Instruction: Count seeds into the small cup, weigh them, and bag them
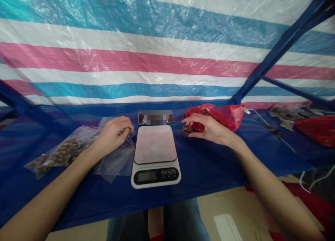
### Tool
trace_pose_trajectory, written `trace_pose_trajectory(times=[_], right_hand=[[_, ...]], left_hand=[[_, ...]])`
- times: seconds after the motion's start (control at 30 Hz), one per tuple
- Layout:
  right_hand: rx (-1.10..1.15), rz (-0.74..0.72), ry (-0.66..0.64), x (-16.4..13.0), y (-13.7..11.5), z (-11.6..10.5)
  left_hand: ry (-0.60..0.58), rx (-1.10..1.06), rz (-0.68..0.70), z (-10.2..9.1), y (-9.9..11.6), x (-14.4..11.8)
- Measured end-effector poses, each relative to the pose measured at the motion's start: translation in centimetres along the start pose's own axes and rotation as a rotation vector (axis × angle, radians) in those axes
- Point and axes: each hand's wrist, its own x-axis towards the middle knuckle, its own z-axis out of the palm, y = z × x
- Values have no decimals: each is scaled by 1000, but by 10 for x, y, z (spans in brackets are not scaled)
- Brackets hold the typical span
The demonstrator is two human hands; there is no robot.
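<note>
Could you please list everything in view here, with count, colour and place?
kitchen scale: one, white with a pale platform, centre of the blue table.
empty zip bags: several, clear, left of the scale under the left hand.
filled bags: a few, clear with brown pieces, far left.
small round tin: one, brown contents, right of the scale.
red bag: one, behind the right hand.
second red bag: one, far right.
white cable: one, right rear.
striped tarp: one, blue, white, pink, behind.
left hand: pinching a clear bag.
right hand: touching the tin.
</note>
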Motion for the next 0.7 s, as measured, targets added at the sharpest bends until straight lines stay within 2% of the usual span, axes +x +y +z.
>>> trace_pose_trajectory(times=[0.37,0.7], right_hand=[[54,12,65,-2,2,-4],[47,49,-2,-2,-1,0]], left_hand=[[2,6,-1,0,2,2],[-2,2,9,2,-1,1]])
